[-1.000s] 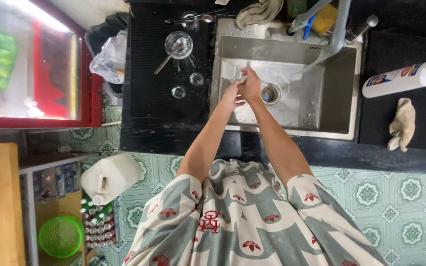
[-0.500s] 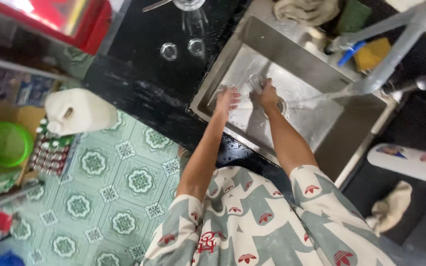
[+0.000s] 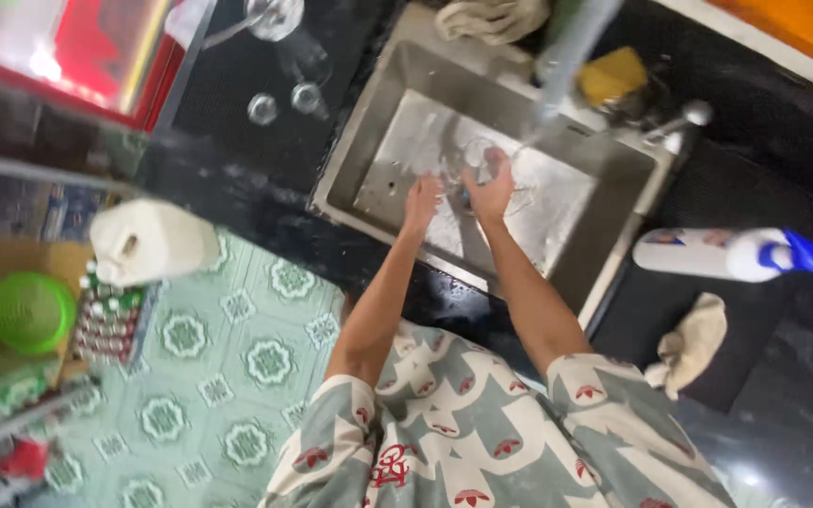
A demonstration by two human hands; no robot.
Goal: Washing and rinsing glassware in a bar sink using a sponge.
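Right hand (image 3: pixel 489 188) grasps a clear glass (image 3: pixel 478 156) under the faucet (image 3: pixel 571 58), left hand (image 3: pixel 421 199) released beside it; best keep that grip firm over the sink (image 3: pixel 369 141).

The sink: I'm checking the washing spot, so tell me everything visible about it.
The sink is a rectangular basin of dull grey metal set into a black counter, seen at a slant. Its floor looks wet. Both hands reach into it, left hand and right hand, around a clear glass item. A yellow sponge sits at its far rim.
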